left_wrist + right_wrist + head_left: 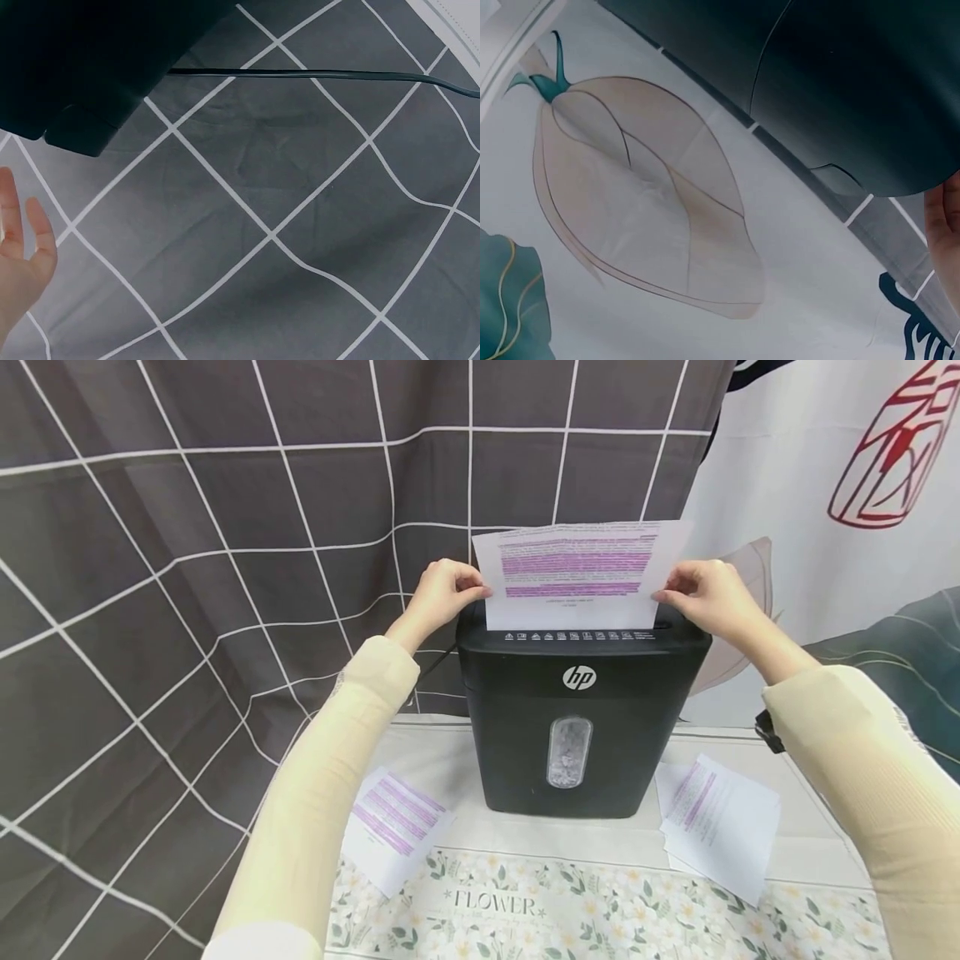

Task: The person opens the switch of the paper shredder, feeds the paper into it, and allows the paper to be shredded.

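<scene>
A printed sheet of paper (573, 602) with purple-highlighted lines stands upright over the slot of a black HP paper shredder (525, 727). Its lower edge meets the slot area on top. My left hand (442, 597) pinches the sheet's left edge between thumb and fingers. On the opposite side my right hand (708, 597) pinches the right edge. Shredded bits show through the shredder's clear window (570, 752). In the left wrist view only part of the left hand (22, 255) appears, below the shredder's dark side. The right wrist view catches the right hand (945, 240) at its edge.
Left of the shredder lies a highlighted sheet (393, 827); to its right is a small stack of papers (720, 827). A floral mat (495, 927) covers the table's front. Grey checked curtain (225, 527) hangs behind, and a black cord (315, 73) runs from the shredder.
</scene>
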A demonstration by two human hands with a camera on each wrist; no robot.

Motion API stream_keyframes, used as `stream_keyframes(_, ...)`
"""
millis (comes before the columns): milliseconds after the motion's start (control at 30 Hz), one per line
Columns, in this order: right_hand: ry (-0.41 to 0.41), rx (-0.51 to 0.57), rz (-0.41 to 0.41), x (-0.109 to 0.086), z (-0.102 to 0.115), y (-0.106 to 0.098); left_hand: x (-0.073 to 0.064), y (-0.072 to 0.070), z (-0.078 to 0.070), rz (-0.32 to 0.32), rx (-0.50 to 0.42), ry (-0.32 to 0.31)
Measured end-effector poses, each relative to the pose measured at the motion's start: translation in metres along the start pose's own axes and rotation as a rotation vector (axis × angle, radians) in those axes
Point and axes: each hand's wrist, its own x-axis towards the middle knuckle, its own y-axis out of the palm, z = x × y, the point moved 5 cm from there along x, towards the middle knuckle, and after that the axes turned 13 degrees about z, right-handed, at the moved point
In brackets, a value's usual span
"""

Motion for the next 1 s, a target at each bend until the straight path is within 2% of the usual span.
stream_keyframes(300, -0.012, 0.015, 0.034, -0.002, -0.004, 0.004, -0.003, 0.006, 0.000, 0.016, -0.001, 0.031)
stream_keyframes(467, 0.003, 0.008, 0.056, -0.003, -0.005, 0.007, -0.005, 0.011, 0.003, 0.035, -0.008, 0.017)
stream_keyframes(733, 0.025, -0.002, 0.075, -0.005, -0.006, 0.008, -0.005, 0.014, 0.004, 0.064, 0.030, 0.042)
stream_keyframes(1000, 0.050, -0.050, 0.131, -0.007, -0.011, 0.012, -0.005, 0.020, 0.003, 0.118, 0.069, 0.052)
